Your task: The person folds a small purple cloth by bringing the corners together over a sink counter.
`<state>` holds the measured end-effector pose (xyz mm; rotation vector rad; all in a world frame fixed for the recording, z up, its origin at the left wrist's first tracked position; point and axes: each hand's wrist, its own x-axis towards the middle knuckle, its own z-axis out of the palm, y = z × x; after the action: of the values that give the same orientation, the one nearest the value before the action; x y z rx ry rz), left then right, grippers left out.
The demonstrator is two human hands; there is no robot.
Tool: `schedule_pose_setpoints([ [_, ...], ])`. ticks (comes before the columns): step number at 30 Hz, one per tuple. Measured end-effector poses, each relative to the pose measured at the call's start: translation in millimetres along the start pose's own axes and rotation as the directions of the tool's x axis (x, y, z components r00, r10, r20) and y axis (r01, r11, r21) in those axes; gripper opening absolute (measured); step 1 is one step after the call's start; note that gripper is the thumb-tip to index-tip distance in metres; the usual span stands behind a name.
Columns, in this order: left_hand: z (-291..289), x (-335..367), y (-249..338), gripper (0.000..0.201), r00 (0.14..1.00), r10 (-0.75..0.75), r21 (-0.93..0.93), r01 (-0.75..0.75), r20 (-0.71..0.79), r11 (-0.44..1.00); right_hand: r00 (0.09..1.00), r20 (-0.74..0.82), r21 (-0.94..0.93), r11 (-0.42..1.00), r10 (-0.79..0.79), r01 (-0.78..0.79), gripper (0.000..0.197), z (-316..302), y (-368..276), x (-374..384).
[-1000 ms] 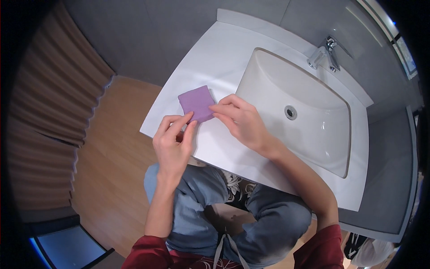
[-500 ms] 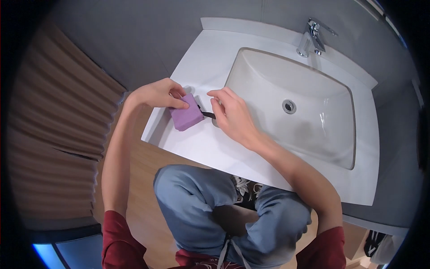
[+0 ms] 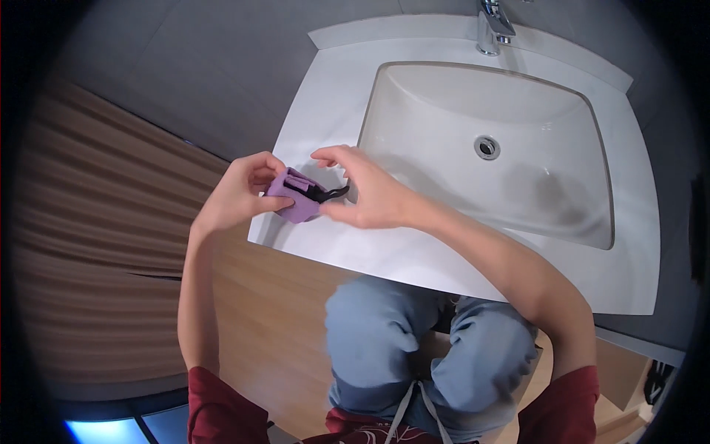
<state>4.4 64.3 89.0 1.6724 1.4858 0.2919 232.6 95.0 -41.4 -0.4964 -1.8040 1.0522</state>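
Note:
My left hand [image 3: 238,191] pinches a small purple sponge-like block [image 3: 302,212] by its left side, thumb on the near face and fingers behind. The block is tilted over the left part of the white counter [image 3: 355,248]. A slot along its upper side shows a black piece inside, and a curved black handle-like strip [image 3: 335,194] sticks out to the right. My right hand [image 3: 376,194] is beside that strip, its thumb and fingers spread on either side of the strip's tip. Its thumb tip lies close to the block's right edge; whether it touches, I cannot tell.
A white basin [image 3: 473,111] with a metal drain [image 3: 487,147] is set in the counter to the right. The chrome faucet [image 3: 491,29] stands behind it. A pleated brown curtain [image 3: 111,244] hangs at the left. My knees [image 3: 384,318] are under the counter's front edge.
The purple block has been turned, so its slot and more of the black strip show. My right hand has opened wider around the strip. The view has shifted.

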Motion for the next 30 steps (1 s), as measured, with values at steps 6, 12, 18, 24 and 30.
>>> schedule_pose_setpoints([
  [6, 25, -45, -20, 0.038, 0.749, 0.566, -0.078, -0.624, -0.343, 0.778, 0.997, 0.068, 0.166, 0.986, -0.030, 0.018, 0.093, 18, -32, -4],
  [12, 49, -52, -33, 0.040, 0.476, 0.756, 0.058, -0.829, -0.449, 0.556, 0.933, 0.067, 0.082, 0.934, -0.353, 0.348, 0.053, 19, -46, -3],
  [18, 75, -43, -47, 0.039, 0.453, 0.580, 0.258, -0.592, -0.677, 0.764, 0.948, 0.009, -0.212, 0.926, -0.318, 0.313, 0.055, 19, -34, -8],
  [24, 101, -26, -62, 0.025, 0.690, 0.053, -0.197, -0.278, -0.722, 0.940, 0.918, 0.255, -0.509, 0.765, -0.303, 0.394, 0.054, 6, -32, -8],
  [30, 89, -26, -74, 0.033, 0.774, 0.156, -0.124, -0.290, -0.614, 0.949, 0.895, 0.406, -0.498, 0.777, -0.183, 0.385, 0.051, 1, -27, -20],
])
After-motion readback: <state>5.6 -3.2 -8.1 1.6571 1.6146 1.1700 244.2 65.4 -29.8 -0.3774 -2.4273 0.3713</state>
